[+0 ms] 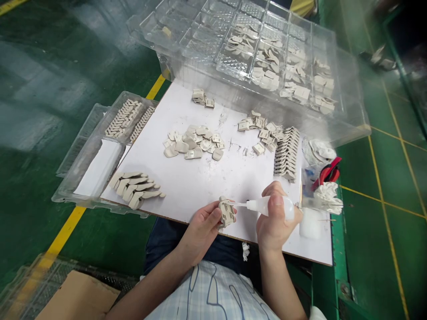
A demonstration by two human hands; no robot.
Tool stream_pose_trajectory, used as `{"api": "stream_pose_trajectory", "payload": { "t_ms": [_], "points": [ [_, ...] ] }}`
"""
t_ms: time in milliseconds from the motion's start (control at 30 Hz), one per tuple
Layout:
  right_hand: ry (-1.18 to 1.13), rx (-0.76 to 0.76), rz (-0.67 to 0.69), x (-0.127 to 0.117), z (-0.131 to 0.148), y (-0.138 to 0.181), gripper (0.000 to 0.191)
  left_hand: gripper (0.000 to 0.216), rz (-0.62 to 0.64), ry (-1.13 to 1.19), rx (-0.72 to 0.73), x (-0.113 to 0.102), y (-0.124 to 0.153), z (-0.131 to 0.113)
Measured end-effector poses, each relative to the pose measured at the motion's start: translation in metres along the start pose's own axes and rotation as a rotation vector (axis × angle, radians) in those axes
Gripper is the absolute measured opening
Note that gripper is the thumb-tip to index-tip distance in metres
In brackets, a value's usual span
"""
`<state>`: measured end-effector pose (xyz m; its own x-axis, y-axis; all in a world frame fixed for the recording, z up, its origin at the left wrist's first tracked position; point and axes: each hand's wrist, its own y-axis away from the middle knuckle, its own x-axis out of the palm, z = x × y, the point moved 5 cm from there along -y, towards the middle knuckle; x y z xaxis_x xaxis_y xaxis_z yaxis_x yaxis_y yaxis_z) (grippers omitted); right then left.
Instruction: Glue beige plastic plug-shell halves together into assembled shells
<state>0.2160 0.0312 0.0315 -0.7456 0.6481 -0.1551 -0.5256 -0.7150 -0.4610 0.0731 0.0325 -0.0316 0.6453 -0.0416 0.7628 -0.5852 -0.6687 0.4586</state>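
My left hand (204, 222) pinches a small beige plastic part (227, 212) over the near edge of the white board (200, 178). My right hand (275, 220) is wrapped round a small clear squeeze bottle (267, 205), and its thin nozzle touches the part. A loose pile of the same beige parts (193, 143) lies in the middle of the board. Another pile (260, 129) sits further right, beside a neat stacked row of parts (287, 153).
A clear compartment tray (207, 31) with beige parts stands at the back. Another clear tray (83, 151) at the left holds rows of parts. Fanned longer pieces (135, 189) lie at the board's left. Red-handled pliers (328, 173) and white cloths rest at the right. A cardboard piece (80, 298) lies below.
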Motion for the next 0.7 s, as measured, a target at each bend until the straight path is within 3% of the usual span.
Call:
{"api": "stream_pose_trajectory", "payload": {
  "t_ms": [167,367,700],
  "points": [
    [0.008,0.044,-0.001,-0.0048,-0.0001,0.0012,0.048,0.046,-0.026,0.025,-0.002,-0.0017,0.0000,0.0010],
    [-0.018,-0.004,0.011,-0.0036,0.0020,0.0021,0.047,0.049,-0.087,0.049,-0.037,-0.0009,0.0015,-0.0006],
    [-0.014,0.070,0.043,-0.0066,0.0075,0.0018,0.046,0.048,-0.081,0.023,-0.024,-0.0045,0.0006,0.0016]
  ]
}}
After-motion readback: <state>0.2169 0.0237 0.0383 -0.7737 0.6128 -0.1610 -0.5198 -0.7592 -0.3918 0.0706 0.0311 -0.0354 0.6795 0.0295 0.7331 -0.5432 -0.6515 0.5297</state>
